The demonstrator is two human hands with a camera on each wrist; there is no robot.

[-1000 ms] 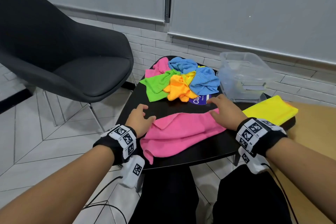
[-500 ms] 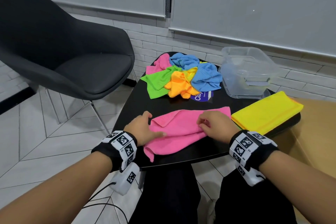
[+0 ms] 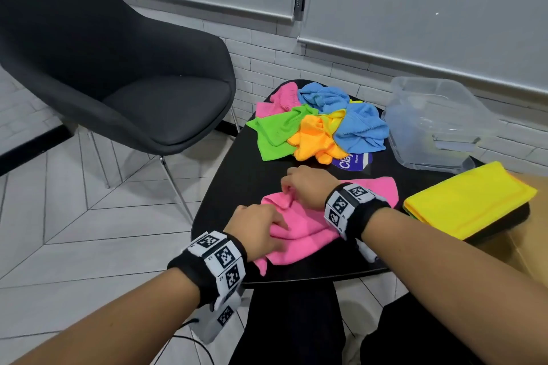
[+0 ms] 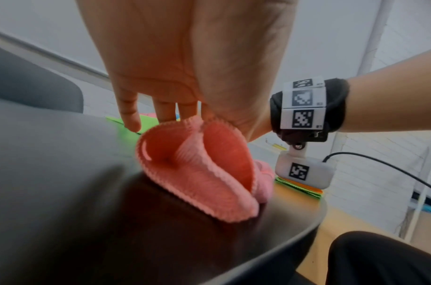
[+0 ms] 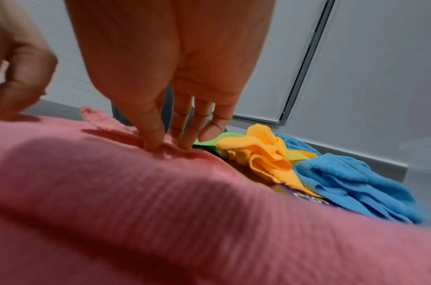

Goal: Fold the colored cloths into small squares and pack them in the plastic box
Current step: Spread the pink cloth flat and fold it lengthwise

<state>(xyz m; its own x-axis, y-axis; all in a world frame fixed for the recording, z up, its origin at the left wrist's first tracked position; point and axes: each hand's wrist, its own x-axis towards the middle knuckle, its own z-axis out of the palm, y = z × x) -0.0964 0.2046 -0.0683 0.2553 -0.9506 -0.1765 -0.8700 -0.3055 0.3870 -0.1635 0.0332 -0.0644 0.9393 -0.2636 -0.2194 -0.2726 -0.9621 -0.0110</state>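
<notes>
A pink cloth (image 3: 308, 228), partly folded, lies on the near side of the black table (image 3: 237, 184). My left hand (image 3: 275, 231) holds its near-left end; in the left wrist view the pink cloth (image 4: 197, 173) rises in loops between thumb and fingers (image 4: 165, 113). My right hand (image 3: 289, 187) reaches across and pinches the far-left edge, thumb and fingertips (image 5: 185, 140) meeting on a ridge of the pink cloth (image 5: 136, 192). A crumpled pile of cloths (image 3: 320, 127), pink, green, orange and blue, lies behind. The clear plastic box (image 3: 430, 127) stands at the back right.
A folded yellow cloth (image 3: 468, 198) lies on the table's right edge, on top of other folded cloths. A purple label (image 3: 351, 161) lies by the pile. A black chair (image 3: 133, 83) stands to the left. The table's near edge is just above my legs.
My right hand has moved from the cloth's right end leftward across it to its far-left edge. My left hand has slid onto the cloth's left end and taken hold.
</notes>
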